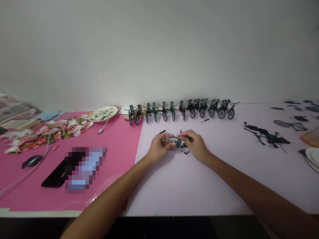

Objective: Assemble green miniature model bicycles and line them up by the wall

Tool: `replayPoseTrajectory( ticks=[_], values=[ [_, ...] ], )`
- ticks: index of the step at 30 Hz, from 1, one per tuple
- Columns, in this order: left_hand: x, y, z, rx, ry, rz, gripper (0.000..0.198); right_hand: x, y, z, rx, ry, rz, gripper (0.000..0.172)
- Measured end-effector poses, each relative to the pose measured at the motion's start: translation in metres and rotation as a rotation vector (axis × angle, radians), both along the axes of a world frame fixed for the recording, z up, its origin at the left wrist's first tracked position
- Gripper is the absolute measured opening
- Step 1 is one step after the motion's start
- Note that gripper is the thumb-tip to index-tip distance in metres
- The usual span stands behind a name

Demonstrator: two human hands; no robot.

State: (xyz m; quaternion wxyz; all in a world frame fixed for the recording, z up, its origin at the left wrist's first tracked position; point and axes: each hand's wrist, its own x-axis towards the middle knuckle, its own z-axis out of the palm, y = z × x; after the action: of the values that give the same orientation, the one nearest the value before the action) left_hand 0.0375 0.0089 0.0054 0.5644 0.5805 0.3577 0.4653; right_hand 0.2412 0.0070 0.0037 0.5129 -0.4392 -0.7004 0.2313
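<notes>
Between my two hands is a small dark model bicycle wheel point(175, 142) with thin spokes. My left hand point(161, 146) pinches its left side, thumb across the front. On its other side, the fingers of my right hand point(193, 143) are pressed together near the wheel's right rim and a dark part; my fingers partly hide what they hold. Small dark pieces point(186, 152) lie on the table just below my hands. A thin dark rod-like tool point(160, 132) rests behind my left hand.
Several finished model bicycles point(164, 113) stand in a row along the wall. Loose dark bicycle parts point(270, 136) lie at the right. On the pink mat point(119, 152) are a black phone point(56, 172), a mouse point(32, 161), petals point(72, 127) and a plate point(113, 114) of small pieces.
</notes>
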Motion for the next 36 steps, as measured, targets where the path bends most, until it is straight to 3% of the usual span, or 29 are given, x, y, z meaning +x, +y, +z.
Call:
replayPoseTrajectory(
  ticks=[4,7,17,23,29,36],
  values=[
    [0.000,-0.002,0.002,0.011,0.058,0.031,0.058,0.014,0.009,0.007,0.160,-0.142,-0.139,0.024],
    [-0.001,-0.003,0.004,0.008,0.071,0.075,0.055,0.027,0.021,0.003,0.192,-0.290,-0.195,0.027],
    [-0.003,-0.001,0.005,0.022,0.130,0.177,0.048,0.029,0.030,-0.022,0.043,-0.595,-0.127,0.027],
    [-0.004,0.002,0.001,0.067,0.194,0.201,0.043,0.027,0.030,-0.024,0.053,-0.594,-0.081,0.030],
    [-0.004,0.002,0.001,0.083,0.210,0.199,0.041,0.024,0.030,-0.024,0.132,-0.515,-0.074,0.020],
    [-0.004,0.002,0.001,0.061,0.190,0.193,0.043,0.021,0.025,-0.013,0.174,-0.333,-0.132,0.003]
  ],
)
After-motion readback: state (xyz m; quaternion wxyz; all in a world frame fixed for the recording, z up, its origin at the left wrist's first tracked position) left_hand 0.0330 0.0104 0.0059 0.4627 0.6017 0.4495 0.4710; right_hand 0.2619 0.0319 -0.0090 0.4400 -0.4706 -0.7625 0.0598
